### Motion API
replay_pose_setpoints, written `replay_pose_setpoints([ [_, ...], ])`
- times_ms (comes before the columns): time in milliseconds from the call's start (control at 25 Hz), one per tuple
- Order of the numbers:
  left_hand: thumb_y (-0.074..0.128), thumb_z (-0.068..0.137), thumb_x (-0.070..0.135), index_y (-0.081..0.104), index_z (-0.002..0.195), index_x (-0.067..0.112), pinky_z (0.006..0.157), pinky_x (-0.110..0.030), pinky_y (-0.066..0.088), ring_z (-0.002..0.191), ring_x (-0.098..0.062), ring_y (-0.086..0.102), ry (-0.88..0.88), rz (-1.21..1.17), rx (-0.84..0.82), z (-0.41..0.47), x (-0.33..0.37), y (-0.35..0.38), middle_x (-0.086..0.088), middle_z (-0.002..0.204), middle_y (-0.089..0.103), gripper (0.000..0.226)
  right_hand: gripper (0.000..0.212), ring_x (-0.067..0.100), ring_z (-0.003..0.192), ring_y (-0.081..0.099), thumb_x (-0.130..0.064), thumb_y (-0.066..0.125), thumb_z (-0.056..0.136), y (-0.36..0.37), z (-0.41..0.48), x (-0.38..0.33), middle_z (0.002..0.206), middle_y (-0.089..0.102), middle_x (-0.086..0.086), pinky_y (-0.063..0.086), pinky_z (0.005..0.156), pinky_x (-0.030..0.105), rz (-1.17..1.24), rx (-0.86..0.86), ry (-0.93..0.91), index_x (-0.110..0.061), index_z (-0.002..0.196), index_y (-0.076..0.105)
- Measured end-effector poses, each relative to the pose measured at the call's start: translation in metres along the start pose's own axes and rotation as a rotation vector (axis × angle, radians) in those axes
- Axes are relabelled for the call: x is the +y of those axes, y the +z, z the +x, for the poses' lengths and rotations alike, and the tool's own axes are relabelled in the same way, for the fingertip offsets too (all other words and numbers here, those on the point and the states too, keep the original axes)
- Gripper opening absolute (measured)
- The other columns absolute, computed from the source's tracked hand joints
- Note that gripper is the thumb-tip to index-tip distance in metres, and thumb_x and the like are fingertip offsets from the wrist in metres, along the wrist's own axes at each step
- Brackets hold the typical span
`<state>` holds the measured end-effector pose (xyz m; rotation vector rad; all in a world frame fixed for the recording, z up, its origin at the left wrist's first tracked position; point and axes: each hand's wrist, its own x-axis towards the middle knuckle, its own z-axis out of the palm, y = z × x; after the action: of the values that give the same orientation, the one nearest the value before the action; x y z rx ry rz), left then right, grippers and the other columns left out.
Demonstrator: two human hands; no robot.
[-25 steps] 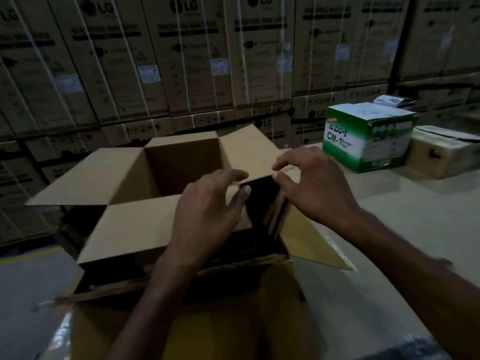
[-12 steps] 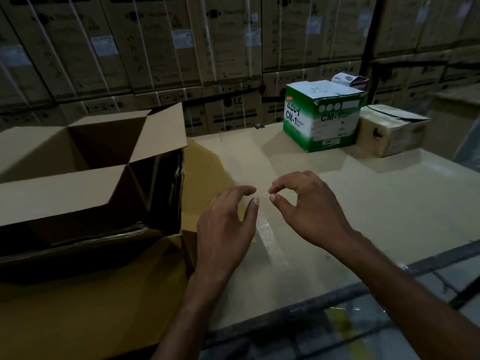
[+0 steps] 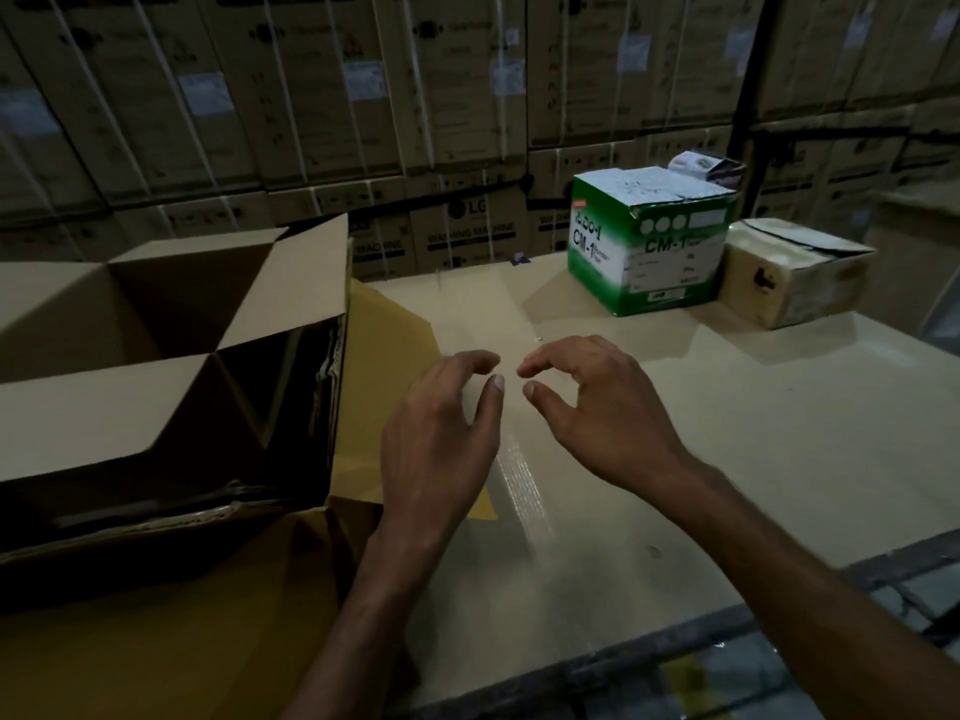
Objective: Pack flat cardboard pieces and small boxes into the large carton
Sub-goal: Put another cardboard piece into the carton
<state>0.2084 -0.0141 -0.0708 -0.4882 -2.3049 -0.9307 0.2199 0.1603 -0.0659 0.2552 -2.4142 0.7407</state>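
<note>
- Head view: large carton [image 3: 171, 366] at nine o'clock, flaps open.
- Left hand [image 3: 441, 433] and right hand [image 3: 602, 413] at centre over the table [image 3: 753, 459], fingers loosely curled, holding nothing.
- Green box [image 3: 649, 246] at one o'clock, with the tan box [image 3: 795, 272] just beside it.

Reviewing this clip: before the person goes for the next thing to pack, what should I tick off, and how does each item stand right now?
1. Hands free: ok. The left hand and right hand hold nothing, fingers loosely curled above the table.
2. Large carton open: ok. Its flaps are spread apart.
3. Room left inside the carton: cannot tell. The interior is too dark.
4. Small boxes in sight: ok. The green box and, beside it, the tan box stand at the table's far right, not yet packed.
5. Green box closed for lifting: ok. Its top looks shut.
</note>
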Motion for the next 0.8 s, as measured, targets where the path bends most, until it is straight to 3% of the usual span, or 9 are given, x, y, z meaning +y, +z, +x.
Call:
replay_pose_setpoints([
  [240, 0.060, 0.100, 0.034, 0.066, 0.125, 0.024, 0.083, -0.019, 0.051, 0.107, -0.003, 0.063, -0.030, 0.071, 0.081, 0.012, -0.001, -0.007, 0.011, 0.119, 0.069, 0.027, 0.013, 0.006, 0.106, 0.059, -0.028, 0.068, 0.095, 0.011, 0.029, 0.006, 0.109, 0.070, -0.015, 0.054, 0.087, 0.035, 0.092, -0.005, -0.099, -0.027, 0.108, 0.073],
  [560, 0.061, 0.100, 0.033, 0.066, 0.123, 0.025, 0.087, -0.031, 0.057, 0.106, 0.000, 0.061, -0.206, 0.095, 0.129, -0.010, 0.011, 0.034, 0.014, 0.117, 0.068, 0.025, 0.012, 0.007, 0.105, 0.060, -0.026, 0.069, 0.094, 0.013, 0.033, 0.049, 0.108, 0.071, -0.013, 0.055, 0.087, 0.037, 0.210, -0.108, -0.180, -0.026, 0.105, 0.074],
  [800, 0.060, 0.099, 0.037, 0.065, 0.121, 0.031, 0.086, -0.032, 0.057, 0.104, 0.004, 0.061, -0.267, -0.016, 0.005, 0.000, 0.021, 0.096, 0.019, 0.113, 0.068, 0.024, 0.009, 0.008, 0.102, 0.062, -0.024, 0.070, 0.092, 0.013, 0.040, 0.111, 0.103, 0.071, -0.016, 0.055, 0.086, 0.041, 0.238, -0.124, -0.127, -0.027, 0.100, 0.074],
])
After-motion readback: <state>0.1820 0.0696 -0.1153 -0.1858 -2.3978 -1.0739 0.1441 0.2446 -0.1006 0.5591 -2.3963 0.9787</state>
